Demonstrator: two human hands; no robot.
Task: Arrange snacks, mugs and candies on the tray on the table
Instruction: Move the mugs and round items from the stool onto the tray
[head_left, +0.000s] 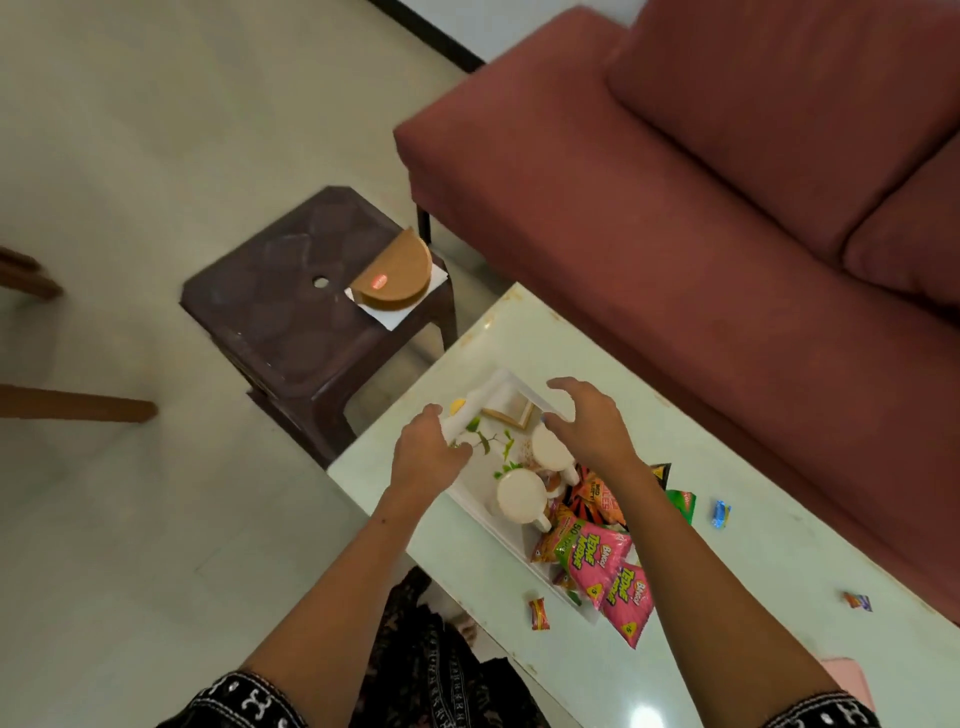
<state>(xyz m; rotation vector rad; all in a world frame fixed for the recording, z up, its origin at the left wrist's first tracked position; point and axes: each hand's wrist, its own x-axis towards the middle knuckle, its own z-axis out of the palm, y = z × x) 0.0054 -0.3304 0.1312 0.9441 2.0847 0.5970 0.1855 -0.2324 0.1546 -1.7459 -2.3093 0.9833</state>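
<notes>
The white rectangular plastic tray (470, 500) with a leaf print lies on the pale green glossy bench (753, 561), carrying two white mugs (521, 500) and pink and orange snack packets (589, 558). The left hand (428, 452) grips the tray's left rim. The right hand (589, 423) hovers with spread, relaxed fingers above its far corner; wrapped candies (721, 513) lie scattered on the bench.

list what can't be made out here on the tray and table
Head view only:
- tray near rim: hidden under the left hand.
- tray far edge: partly behind the right hand.
- loose candies: too small to read.
- pink object: largely hidden behind the right arm.
</notes>
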